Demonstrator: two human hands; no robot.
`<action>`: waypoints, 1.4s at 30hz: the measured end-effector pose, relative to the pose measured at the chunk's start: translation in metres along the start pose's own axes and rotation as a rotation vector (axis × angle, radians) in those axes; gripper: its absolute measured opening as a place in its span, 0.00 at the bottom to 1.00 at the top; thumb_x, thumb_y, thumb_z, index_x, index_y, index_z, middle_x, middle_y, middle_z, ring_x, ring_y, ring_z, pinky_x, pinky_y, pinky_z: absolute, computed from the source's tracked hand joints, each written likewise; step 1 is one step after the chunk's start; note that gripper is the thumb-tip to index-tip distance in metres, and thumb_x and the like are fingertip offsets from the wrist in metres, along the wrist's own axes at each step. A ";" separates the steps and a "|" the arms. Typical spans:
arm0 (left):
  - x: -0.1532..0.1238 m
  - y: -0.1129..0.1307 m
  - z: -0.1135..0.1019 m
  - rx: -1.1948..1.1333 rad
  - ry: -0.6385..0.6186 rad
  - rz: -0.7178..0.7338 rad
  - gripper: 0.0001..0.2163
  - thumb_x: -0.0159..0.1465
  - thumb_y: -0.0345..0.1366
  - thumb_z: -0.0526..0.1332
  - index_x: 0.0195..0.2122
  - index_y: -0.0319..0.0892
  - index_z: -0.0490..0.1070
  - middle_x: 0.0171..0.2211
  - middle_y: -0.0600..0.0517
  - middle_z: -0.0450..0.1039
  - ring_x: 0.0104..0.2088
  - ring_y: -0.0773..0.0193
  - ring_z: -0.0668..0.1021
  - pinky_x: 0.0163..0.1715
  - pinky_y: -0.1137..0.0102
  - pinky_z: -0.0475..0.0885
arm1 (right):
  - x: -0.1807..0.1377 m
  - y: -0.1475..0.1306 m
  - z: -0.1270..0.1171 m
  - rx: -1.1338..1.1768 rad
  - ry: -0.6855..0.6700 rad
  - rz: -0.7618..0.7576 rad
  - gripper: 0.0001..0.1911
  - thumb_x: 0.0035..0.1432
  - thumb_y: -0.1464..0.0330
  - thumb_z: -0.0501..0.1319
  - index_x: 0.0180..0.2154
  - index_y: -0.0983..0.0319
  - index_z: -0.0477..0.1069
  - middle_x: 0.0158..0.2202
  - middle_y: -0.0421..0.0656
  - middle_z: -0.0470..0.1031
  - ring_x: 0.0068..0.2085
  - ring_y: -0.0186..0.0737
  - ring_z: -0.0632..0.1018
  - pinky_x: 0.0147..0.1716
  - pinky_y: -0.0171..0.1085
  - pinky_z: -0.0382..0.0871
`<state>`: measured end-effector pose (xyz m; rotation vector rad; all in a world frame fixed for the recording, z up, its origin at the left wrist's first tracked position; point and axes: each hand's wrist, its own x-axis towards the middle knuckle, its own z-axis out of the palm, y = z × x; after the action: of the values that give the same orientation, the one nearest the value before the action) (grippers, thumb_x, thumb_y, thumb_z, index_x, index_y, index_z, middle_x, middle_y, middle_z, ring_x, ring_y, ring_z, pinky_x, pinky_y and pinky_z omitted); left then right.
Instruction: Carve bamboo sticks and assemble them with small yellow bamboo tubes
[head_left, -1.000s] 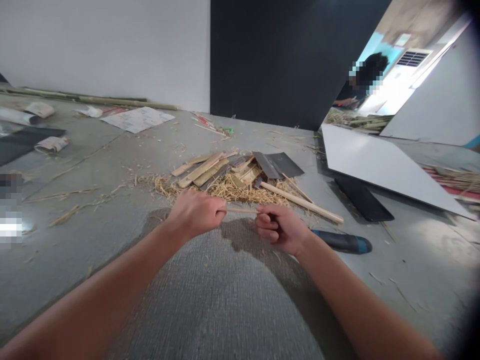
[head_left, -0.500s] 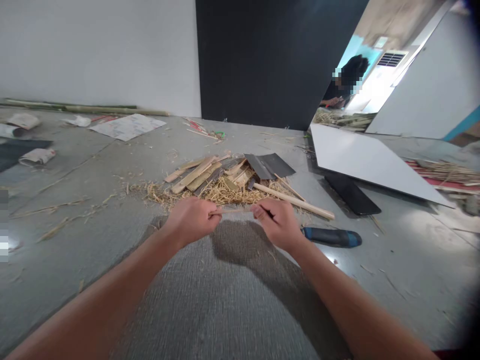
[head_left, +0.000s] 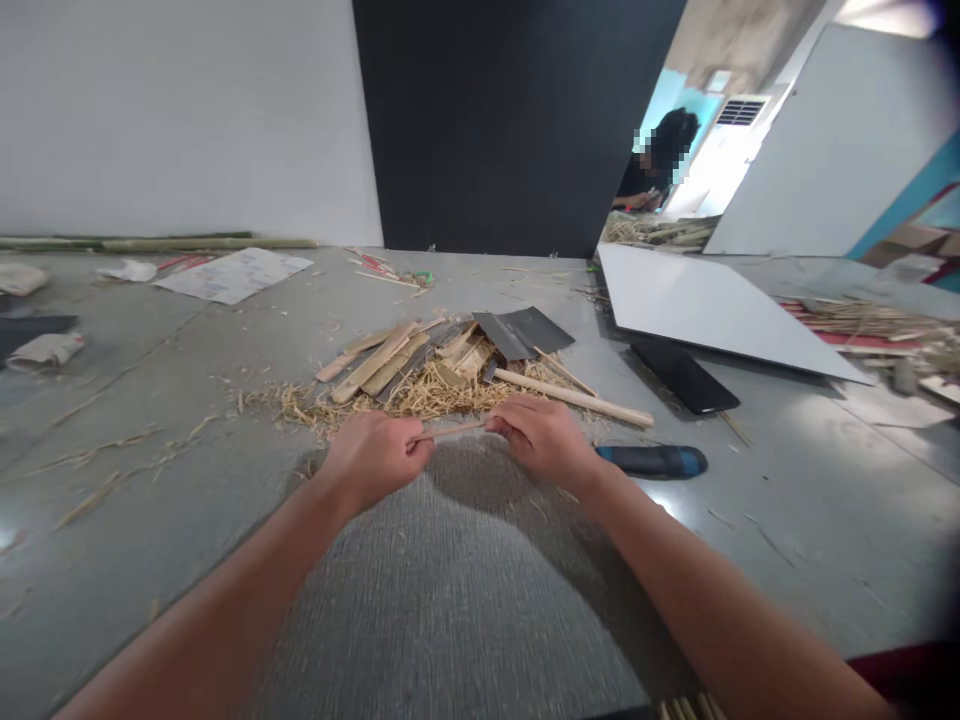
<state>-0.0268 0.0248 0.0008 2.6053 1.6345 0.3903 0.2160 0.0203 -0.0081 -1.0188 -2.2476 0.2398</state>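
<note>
My left hand and my right hand are both closed on the ends of a thin bamboo stick, held level between them above a grey woven mat. Just beyond the hands lies a pile of bamboo strips and shavings on the concrete floor. A longer bamboo stick lies at the right side of the pile. A tool with a black and blue handle rests on the floor beside my right wrist.
A white board lies tilted on the floor at right, over a black slab. Dark sheets sit behind the pile. Papers and bamboo poles lie along the far wall. Another person sits in the doorway.
My hands have drawn a little closer together on the stick and my right hand has rolled over it. The view has shifted right and slightly up.
</note>
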 end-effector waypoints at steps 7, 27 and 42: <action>-0.003 0.000 -0.001 -0.043 -0.004 0.002 0.17 0.62 0.44 0.53 0.19 0.42 0.57 0.15 0.55 0.56 0.18 0.67 0.60 0.24 0.69 0.44 | 0.001 -0.010 -0.001 -0.039 0.135 -0.006 0.12 0.65 0.68 0.53 0.32 0.61 0.71 0.31 0.43 0.75 0.35 0.37 0.73 0.35 0.35 0.63; -0.008 0.003 -0.001 -0.276 0.084 0.099 0.17 0.66 0.45 0.50 0.23 0.42 0.61 0.17 0.55 0.61 0.19 0.67 0.63 0.23 0.70 0.49 | 0.002 -0.014 0.008 0.195 0.204 0.161 0.12 0.66 0.64 0.52 0.32 0.60 0.70 0.31 0.44 0.75 0.34 0.38 0.74 0.36 0.36 0.64; 0.003 0.008 0.012 -1.626 0.202 -0.296 0.14 0.59 0.38 0.66 0.42 0.41 0.66 0.19 0.56 0.69 0.19 0.70 0.69 0.19 0.76 0.63 | 0.005 -0.020 0.016 0.681 0.300 0.505 0.18 0.64 0.57 0.53 0.26 0.60 0.65 0.21 0.37 0.65 0.19 0.31 0.67 0.19 0.33 0.60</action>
<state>-0.0160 0.0255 -0.0090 1.0940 0.8762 1.2523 0.1914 0.0120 -0.0094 -1.1146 -1.4370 0.9283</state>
